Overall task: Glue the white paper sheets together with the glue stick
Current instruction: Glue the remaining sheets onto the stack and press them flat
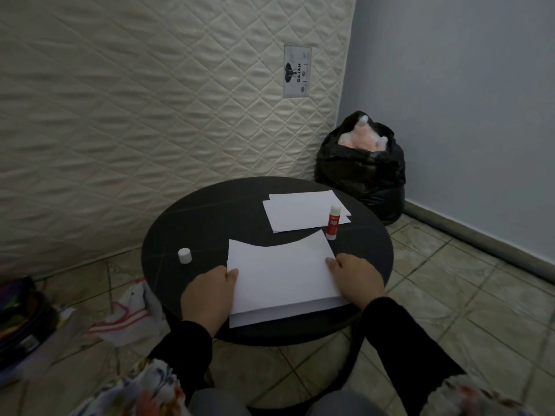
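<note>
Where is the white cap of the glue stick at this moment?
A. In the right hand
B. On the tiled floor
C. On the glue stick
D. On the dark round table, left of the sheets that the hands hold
D: the white cap stands alone on the dark round table, left of the held sheets, while the glue stick stands uncapped at the far right.
</note>
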